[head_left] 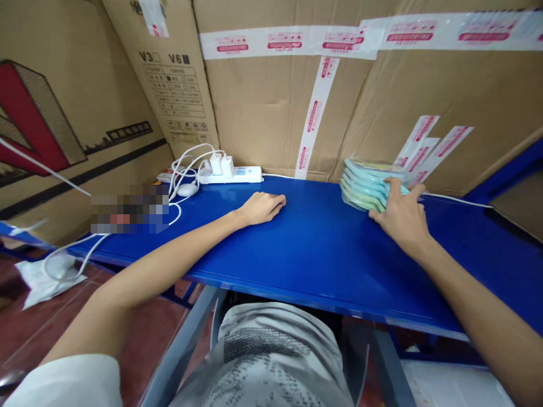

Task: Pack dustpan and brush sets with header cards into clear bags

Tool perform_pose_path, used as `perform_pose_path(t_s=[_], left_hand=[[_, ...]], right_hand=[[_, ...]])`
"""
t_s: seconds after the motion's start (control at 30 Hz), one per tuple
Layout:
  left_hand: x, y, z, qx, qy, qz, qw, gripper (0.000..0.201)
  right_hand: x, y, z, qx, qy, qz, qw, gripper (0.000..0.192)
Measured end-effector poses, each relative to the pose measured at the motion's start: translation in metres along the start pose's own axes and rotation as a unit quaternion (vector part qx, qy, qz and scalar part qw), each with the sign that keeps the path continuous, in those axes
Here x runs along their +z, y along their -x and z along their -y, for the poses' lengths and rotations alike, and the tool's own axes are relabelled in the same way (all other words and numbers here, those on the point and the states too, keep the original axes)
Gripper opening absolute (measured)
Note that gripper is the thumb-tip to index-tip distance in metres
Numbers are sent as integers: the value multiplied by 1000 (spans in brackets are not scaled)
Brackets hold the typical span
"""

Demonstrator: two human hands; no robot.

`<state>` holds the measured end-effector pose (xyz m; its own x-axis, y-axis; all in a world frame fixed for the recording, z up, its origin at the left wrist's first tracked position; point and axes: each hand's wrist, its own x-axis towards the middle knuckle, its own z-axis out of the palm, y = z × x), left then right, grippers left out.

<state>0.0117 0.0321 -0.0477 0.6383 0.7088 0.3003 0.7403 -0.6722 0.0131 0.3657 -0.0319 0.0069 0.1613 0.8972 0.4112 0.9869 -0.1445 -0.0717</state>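
Observation:
A stack of pastel blue-green, wavy-edged pieces in clear plastic wrap (363, 183) stands at the back right of the blue table, against the cardboard. My right hand (403, 220) is at its near right side, thumb low at the front and a finger over the top, the fingers bent around it. What the pieces are, I cannot make out. Around the middle of the table rests my left hand (262, 208), palm down, its fingers together and loosely curled, with nothing visible in them. It lies well apart from the stack.
A white power strip (237, 174) with plugs and tangled white cables stands at the back left. Beside it is a blurred-out patch (129, 209). Large taped cardboard (271, 113) walls in the blue table (297, 243). A white packet (51, 277) is lower left.

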Motion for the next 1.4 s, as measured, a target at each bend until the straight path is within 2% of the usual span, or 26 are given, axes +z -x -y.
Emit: perform_pose_path(t_s=[0.17,0.37,0.47,0.67,1.0,1.4], left_hand=[[0,0,-2,-7,-11,6,1000,28],[-1,1,-3,-6,-13,8,1000,27],[-2,0,-4,-10,-13,13,1000,27],[-1,0,-4,-4,-14,12,1000,27],[-1,0,-1,16,-17,4,1000,25],[-1,0,1,23,-9,-1,1000,25]], right_hand=[[-2,1,-5,9,5,9,1000,76],[3,-2,-12,2,11,-11,1000,77],[-3,-3,-14,1,14,-19,1000,67],[-8,-10,-20,13,8,-81,997,52],[1,-18,-24,21,37,-105,994,53],[10,-25,-32,-6,76,-127,989,53]])
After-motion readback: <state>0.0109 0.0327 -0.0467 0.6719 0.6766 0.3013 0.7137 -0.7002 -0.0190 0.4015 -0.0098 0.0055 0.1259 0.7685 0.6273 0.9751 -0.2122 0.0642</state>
